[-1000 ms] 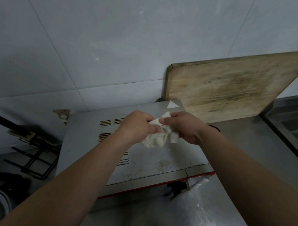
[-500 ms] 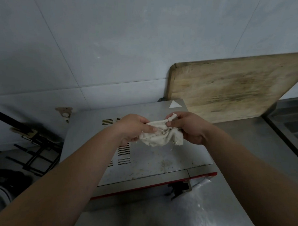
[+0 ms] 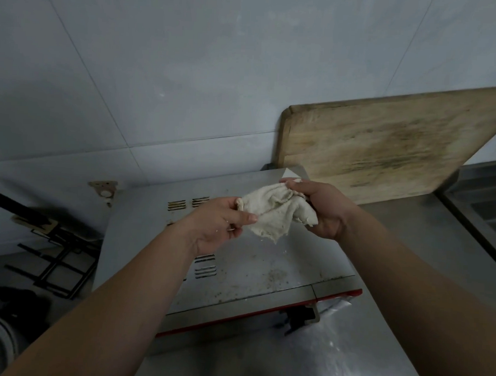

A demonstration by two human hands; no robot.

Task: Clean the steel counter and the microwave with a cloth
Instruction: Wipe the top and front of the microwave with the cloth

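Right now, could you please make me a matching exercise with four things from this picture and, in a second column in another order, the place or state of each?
Things:
1. cloth
2. wooden cutting board
3. microwave
4. left hand

Places or states:
A. leans against the tiled wall
B. pinches one edge of the cloth
C. top speckled with crumbs and stains
D. stretched between two hands, above the microwave

Pairs: 1-D, 2-A, 3-C, 4-B
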